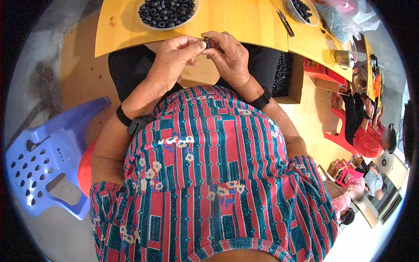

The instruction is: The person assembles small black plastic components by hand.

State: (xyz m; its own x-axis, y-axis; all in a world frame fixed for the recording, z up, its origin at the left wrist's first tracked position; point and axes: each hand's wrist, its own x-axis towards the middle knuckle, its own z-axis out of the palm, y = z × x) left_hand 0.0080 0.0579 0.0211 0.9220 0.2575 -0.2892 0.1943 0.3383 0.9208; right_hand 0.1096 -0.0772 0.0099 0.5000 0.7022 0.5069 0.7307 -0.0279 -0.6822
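Observation:
Just off the near edge of the yellow table [244,22], my two hands meet over my lap. My left hand [174,57] pinches one side of a small black part [207,42] between thumb and forefinger. On the other side, my right hand [230,57] grips the same part with bent fingers and thumb. Fingertips cover most of it, so its full shape is hidden. Beyond the hands, a white bowl [171,28] holds many small black ring-like pieces [166,12].
To the right stand another bowl [290,9] of black pieces, a slim dark tool [285,23], plastic bags [353,17] and a metal cup [344,58]. Below is a cardboard box [297,83] of black parts. A blue plastic chair [52,153] stands left. Other people sit at far right.

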